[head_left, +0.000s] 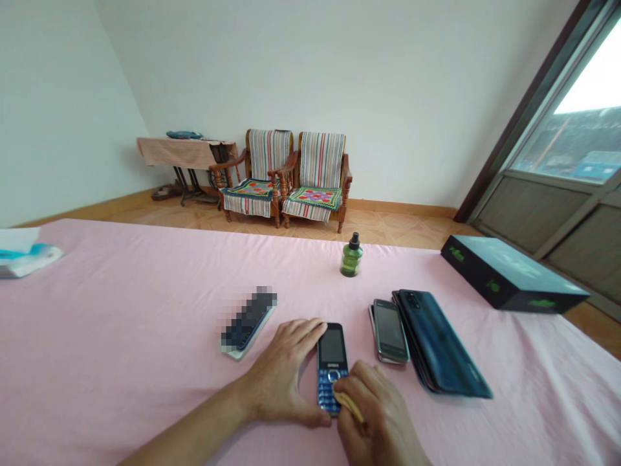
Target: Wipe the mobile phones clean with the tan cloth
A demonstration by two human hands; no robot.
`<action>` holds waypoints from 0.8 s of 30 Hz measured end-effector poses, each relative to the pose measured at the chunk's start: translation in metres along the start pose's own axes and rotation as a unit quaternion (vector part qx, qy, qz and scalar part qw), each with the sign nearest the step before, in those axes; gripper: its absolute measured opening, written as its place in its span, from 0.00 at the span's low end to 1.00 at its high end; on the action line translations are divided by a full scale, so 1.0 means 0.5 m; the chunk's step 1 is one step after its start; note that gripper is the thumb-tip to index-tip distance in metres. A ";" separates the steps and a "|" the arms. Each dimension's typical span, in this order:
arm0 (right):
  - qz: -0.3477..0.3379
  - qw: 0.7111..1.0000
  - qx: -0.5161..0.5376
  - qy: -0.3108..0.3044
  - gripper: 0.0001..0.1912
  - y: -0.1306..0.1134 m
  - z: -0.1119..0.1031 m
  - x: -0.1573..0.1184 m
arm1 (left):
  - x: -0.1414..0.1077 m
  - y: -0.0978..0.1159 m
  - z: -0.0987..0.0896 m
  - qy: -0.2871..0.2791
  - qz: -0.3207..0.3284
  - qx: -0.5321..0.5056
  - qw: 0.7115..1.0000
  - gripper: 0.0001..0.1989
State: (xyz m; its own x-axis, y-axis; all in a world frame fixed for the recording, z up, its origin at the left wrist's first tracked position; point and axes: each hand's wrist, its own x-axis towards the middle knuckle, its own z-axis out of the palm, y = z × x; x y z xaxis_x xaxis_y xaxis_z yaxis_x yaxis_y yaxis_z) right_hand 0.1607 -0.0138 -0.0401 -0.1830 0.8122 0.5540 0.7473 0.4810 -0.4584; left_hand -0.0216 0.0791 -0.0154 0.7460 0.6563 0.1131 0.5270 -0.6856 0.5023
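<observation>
A blue keypad phone [332, 353] with a dark screen lies face up on the pink cloth in front of me. My left hand [286, 366] braces it, fingertips at its top left corner and thumb at its lower end. My right hand [376, 411] is closed around a folded yellow cloth [350, 405], which touches the right side of the keys. Right of these lies a smaller grey phone [391, 331], seemingly on top of another. Beside it is a stack of larger phones, a dark blue smartphone [439, 346] uppermost. Another phone [250, 323], partly pixelated, lies to the left.
A green bottle [350, 257] with a black top stands beyond the phones. A black box [514, 272] sits at the right edge of the pink-covered surface [121, 310]. A white and blue packet [29, 255] is at far left. Two wooden chairs [315, 165] stand against the wall.
</observation>
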 end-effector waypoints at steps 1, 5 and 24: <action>0.000 1.000 0.002 -0.003 0.13 -0.001 0.000 0.000 | 0.000 0.000 0.000 0.000 0.001 0.000 1.000 0.57; 0.006 1.000 0.007 -0.009 0.13 0.002 -0.001 -0.004 | 0.000 -0.004 0.001 0.001 0.006 0.001 1.000 0.57; 0.091 0.995 0.006 -0.033 0.11 -0.006 -0.016 -0.004 | 0.005 0.001 -0.007 -0.007 0.019 0.013 1.000 0.56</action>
State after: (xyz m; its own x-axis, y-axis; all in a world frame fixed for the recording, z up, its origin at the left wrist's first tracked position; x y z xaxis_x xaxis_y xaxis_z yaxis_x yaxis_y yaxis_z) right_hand 0.1636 -0.0194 -0.0342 -0.0865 0.9057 0.4151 0.7647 0.3274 -0.5550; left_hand -0.0207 0.0815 -0.0119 0.7715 0.6248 0.1204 0.5073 -0.7183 0.4761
